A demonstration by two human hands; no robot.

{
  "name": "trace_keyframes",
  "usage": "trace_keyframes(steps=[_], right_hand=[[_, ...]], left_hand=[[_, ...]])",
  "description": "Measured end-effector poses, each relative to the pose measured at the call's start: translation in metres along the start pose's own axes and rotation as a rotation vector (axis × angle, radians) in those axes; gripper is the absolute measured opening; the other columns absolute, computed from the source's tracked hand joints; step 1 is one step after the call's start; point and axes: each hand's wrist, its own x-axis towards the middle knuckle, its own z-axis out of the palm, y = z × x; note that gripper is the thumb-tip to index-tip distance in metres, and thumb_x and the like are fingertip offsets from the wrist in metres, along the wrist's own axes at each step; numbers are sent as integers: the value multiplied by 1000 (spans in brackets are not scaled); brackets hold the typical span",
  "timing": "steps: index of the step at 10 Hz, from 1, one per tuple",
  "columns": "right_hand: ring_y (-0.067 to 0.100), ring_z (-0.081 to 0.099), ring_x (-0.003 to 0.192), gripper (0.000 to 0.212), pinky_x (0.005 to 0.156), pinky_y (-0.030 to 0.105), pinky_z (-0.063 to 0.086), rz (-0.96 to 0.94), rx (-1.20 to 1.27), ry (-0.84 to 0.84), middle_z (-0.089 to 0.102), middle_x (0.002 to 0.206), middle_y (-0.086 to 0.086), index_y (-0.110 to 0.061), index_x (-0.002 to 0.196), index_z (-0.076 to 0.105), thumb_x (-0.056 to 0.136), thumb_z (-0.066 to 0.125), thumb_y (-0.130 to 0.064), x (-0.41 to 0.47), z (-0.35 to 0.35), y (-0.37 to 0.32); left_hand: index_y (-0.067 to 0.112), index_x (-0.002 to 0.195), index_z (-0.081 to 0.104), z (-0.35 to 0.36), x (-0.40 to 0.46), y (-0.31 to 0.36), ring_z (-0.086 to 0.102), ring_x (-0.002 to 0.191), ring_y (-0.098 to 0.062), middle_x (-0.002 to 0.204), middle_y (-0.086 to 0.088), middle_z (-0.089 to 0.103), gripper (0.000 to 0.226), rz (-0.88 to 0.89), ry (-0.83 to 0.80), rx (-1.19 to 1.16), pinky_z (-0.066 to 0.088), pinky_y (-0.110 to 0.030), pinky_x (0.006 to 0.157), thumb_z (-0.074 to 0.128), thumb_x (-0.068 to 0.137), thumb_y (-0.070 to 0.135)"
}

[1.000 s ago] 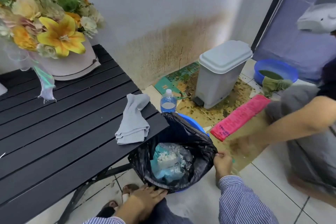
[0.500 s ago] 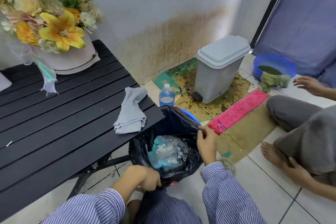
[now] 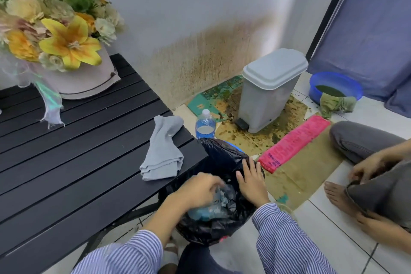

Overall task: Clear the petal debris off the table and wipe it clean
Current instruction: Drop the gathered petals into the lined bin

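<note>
Head view — both hands [image 3: 200, 187] [image 3: 251, 180] inside black bag [image 3: 222, 153] (beside table edge [image 3: 195, 160]).

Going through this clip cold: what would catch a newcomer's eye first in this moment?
Probably the big flower arrangement with its yellow lily, at the far left of the black slatted table. Next, both hands at the black trash bag beside the table's near corner: the left hand reaches into it, the right hand lies flat on its edge. A grey cloth waits on the table.
</note>
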Motion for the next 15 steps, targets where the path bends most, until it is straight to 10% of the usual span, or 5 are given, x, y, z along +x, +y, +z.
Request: trace_keyframes(steps=[4, 7, 9, 11, 15], right_hand=[[15, 26, 142, 51, 114, 32, 25, 26, 211, 147, 27, 155, -6, -34, 149, 16, 100, 23, -45, 43, 3, 7], [19, 59, 99, 42, 76, 32, 46, 161, 243, 303, 64, 108, -2, -23, 110, 57, 99, 24, -46, 55, 13, 2], [19, 32, 138, 50, 114, 43, 26, 190, 565, 241, 36, 149, 0, -22, 142, 36, 99, 24, -46, 53, 5, 8], [22, 35, 136, 47, 114, 42, 27, 282, 707, 560, 41, 146, 6, -15, 140, 39, 99, 31, -37, -13, 18, 6], [19, 33, 139, 65, 118, 44, 24, 339, 1324, 208, 35, 151, 0, -22, 146, 32, 93, 24, -58, -38, 59, 12]], left_hand=[[24, 151, 2, 10, 117, -5, -3, 148, -16, 160, 4, -4, 52, -115, 141, 194, -6, -43, 119, 15, 102, 37], [27, 125, 55, 8, 160, -22, 36, 134, -18, 135, 7, 54, 50, -138, 466, 288, 4, -46, 116, 16, 99, 45], [26, 142, 40, 9, 157, -38, 10, 148, -22, 155, 4, 27, 59, -266, 572, 60, -4, -47, 117, 11, 96, 50], [10, 109, 60, 39, 83, -40, 59, 104, -28, 109, -12, 65, 40, -649, 559, -423, 43, -33, 90, 30, 101, 36], [-5, 130, 43, 86, 6, -74, 39, 126, -37, 135, -24, 45, 42, -731, 860, -547, 28, -39, 105, 32, 99, 22]])
